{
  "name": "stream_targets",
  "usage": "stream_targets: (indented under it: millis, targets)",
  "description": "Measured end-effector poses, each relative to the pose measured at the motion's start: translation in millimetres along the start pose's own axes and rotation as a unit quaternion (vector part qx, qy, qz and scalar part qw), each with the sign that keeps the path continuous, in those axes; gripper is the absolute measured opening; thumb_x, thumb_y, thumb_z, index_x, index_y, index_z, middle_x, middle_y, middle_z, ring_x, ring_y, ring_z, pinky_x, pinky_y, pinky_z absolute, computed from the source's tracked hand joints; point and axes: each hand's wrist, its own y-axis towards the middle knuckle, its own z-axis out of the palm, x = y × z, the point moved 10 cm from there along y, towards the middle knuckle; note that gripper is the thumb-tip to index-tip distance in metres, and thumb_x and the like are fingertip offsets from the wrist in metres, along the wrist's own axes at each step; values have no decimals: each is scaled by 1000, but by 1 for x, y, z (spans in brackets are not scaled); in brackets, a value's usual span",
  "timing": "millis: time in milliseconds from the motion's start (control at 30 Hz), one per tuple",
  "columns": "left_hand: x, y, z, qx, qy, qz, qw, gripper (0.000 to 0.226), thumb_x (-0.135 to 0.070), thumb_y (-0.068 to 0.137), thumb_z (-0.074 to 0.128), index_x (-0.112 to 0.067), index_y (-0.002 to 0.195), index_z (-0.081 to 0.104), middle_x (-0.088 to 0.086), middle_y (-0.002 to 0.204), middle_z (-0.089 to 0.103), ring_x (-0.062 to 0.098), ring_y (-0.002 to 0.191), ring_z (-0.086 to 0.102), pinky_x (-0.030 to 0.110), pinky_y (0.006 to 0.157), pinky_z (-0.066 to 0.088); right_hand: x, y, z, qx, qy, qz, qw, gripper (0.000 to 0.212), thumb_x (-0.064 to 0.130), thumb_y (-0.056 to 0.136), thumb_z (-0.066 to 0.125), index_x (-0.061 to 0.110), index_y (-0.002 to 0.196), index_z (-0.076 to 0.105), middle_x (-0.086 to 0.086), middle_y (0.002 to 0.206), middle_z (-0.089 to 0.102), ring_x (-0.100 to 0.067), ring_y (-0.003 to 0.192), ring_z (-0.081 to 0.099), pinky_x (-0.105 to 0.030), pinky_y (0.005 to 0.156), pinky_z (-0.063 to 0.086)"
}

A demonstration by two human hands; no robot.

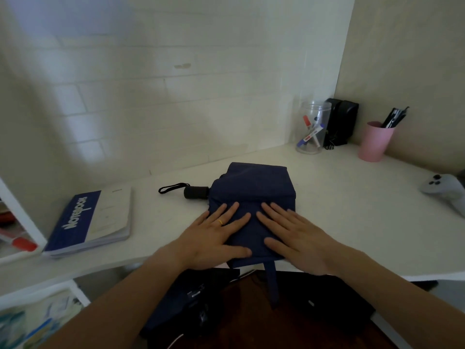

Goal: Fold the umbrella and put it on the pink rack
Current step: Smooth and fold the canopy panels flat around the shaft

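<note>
A navy blue umbrella lies collapsed on the white desk, its canopy cloth spread in a flat, roughly square bundle. Its black handle with a black wrist loop points left. A navy strap hangs over the desk's front edge. My left hand and my right hand both lie flat, fingers spread, pressing on the near part of the cloth. No pink rack is in view.
A blue and white notebook lies at the left. At the back right stand a clear jar of markers, a black box and a pink cup of pens. A white game controller lies far right.
</note>
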Motion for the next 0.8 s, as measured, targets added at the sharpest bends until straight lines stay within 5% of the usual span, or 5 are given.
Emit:
stream_targets:
  millis: [100,267,367,500,800]
  targets:
    - [11,2,-19,-15,-211,2,977,48,-55,106,23,-45,153,30,-22,162,8,4,153,1,33,127,4,0,1,4,15,2,0,1000,90,74,76,-14,33,156,-15,12,163,-25,-4,148,-27,-33,125,-9]
    - [13,-9,-3,-83,30,68,994,57,-66,102,17,-55,154,-2,-21,165,-19,0,152,-20,34,127,-5,-7,0,-36,-65,113,16,991,66,72,90,38,40,149,40,19,159,30,-1,146,26,-28,121,23]
    - [6,-17,-1,-119,52,76,989,59,-69,101,14,-56,153,-9,-23,163,-23,-4,148,-26,34,126,-9,-70,7,-98,-302,278,176,895,48,65,76,63,30,109,70,14,108,71,-7,97,65,-31,89,52]
    - [4,-20,-5,-136,58,76,986,59,-70,101,14,-56,153,-10,-23,164,-23,-5,147,-27,34,125,-9,-131,51,-67,-179,515,379,748,51,44,79,78,7,112,64,-8,118,66,-25,98,62,-39,84,49]
    - [5,-21,-7,-157,61,82,982,62,-71,100,12,-52,155,-9,-19,166,-18,-1,151,-21,35,126,-5,-106,79,-115,-197,676,202,681,27,10,83,76,7,108,67,-6,105,72,-20,91,66,-30,80,53]
